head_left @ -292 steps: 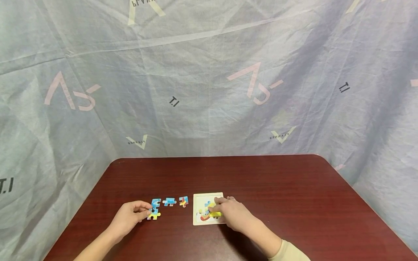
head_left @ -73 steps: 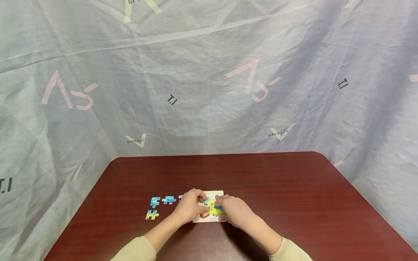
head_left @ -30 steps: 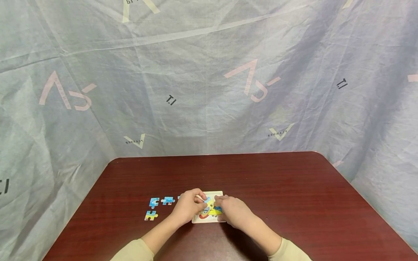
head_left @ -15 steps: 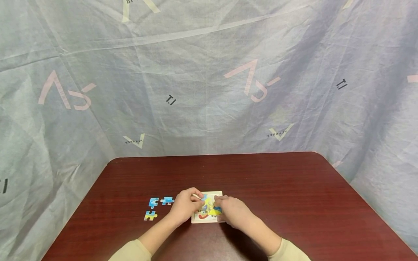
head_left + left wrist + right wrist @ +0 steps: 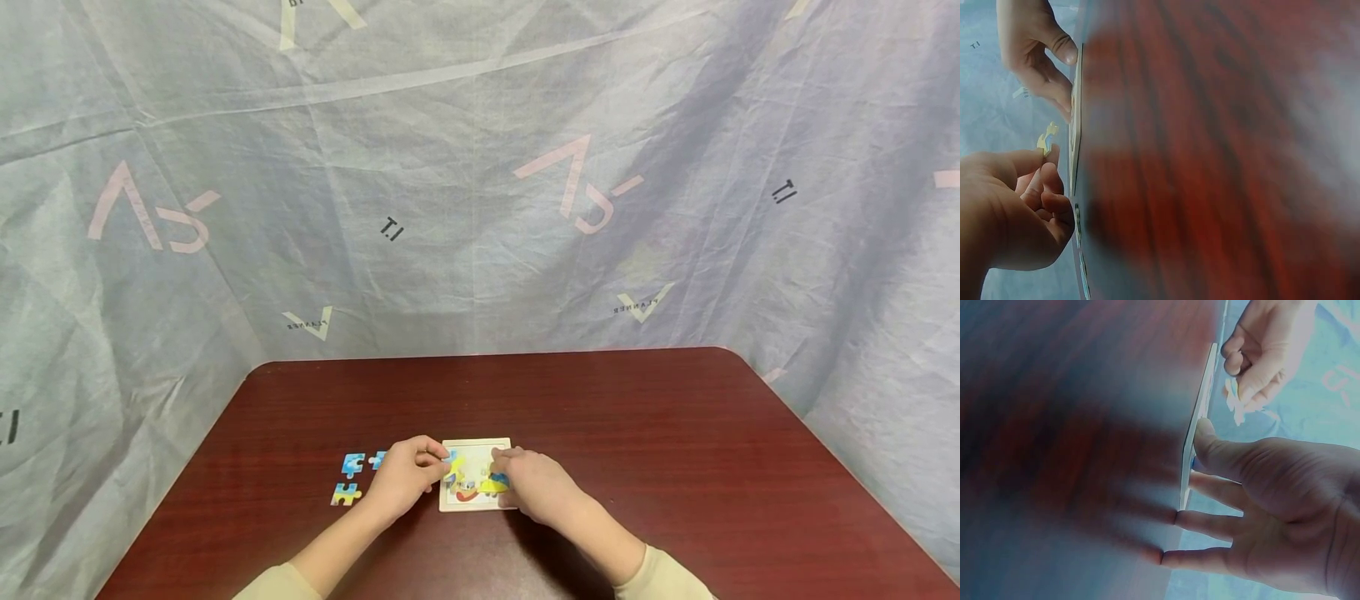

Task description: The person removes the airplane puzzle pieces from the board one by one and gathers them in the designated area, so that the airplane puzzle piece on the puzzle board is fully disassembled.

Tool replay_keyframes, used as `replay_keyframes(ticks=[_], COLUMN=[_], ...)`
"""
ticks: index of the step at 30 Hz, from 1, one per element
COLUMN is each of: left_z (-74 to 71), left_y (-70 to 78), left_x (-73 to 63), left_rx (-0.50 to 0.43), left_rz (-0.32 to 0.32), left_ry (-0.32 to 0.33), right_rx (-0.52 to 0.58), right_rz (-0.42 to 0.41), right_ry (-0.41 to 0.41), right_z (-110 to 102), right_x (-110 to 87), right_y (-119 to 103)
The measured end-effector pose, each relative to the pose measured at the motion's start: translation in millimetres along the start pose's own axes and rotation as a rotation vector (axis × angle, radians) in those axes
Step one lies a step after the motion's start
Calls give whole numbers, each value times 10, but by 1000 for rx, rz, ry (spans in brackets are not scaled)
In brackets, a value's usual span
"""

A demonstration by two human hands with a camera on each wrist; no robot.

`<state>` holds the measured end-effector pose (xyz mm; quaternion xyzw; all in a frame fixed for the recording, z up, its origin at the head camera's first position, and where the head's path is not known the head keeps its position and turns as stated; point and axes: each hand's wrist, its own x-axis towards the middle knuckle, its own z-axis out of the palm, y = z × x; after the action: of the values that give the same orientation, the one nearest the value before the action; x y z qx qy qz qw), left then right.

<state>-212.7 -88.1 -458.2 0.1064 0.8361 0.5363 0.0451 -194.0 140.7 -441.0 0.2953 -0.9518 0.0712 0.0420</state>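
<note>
My left hand (image 5: 405,477) pinches a yellow and blue jigsaw piece (image 5: 453,468) between thumb and fingertips, over the left side of a pale square puzzle tray (image 5: 476,509). In the left wrist view this jigsaw piece (image 5: 1047,139) is held tilted, raised off the tray. My right hand (image 5: 543,487) lies across the tray's right side. Seen from the right wrist, its fingers are stretched out, with the thumb (image 5: 1205,430) on the tray's edge and two fingertips down by the tabletop. Inside the tray a yellow and blue patch (image 5: 495,483) shows beside the right fingers; they hide the rest there.
Left of the left hand lie loose jigsaw pieces: a blue one (image 5: 353,464), a second blue one (image 5: 377,460) partly covered by the hand, and a yellow-blue one (image 5: 346,495). The dark red table (image 5: 637,417) ends at a grey cloth backdrop (image 5: 480,250).
My left hand, earlier among the loose pieces, came over the tray's middle and has now drawn back left with the piece, uncovering the tray's centre. My right hand has stayed at the tray's right side.
</note>
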Motion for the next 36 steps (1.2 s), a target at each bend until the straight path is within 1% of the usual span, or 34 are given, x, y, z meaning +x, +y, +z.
replay_keyframes(ticks=[7,14,19,27,32,36], left_z=[-115,-203,-260,-363,-411,-445], left_y=[-38,-89,-102,-130,-158,-180], left_x=[-72,-125,-172,-240,-264,-282], left_rx=[41,38,55,87,84,73], left_rz=[-14,-30,-41,-36,-40,-66], left_ry=[23,48,60,95,114,124], right_rx=[-8,0,1,-6,-10,-25], right_rz=[8,5,1,-1,-1,-7], right_ry=[-18,-10,-4,0,6,11], right_z=[-3,-2,-2,3,5,9], right_x=[8,5,2,-6,-10,-10], right_y=[-2,-3,-6,-10,-5,-3])
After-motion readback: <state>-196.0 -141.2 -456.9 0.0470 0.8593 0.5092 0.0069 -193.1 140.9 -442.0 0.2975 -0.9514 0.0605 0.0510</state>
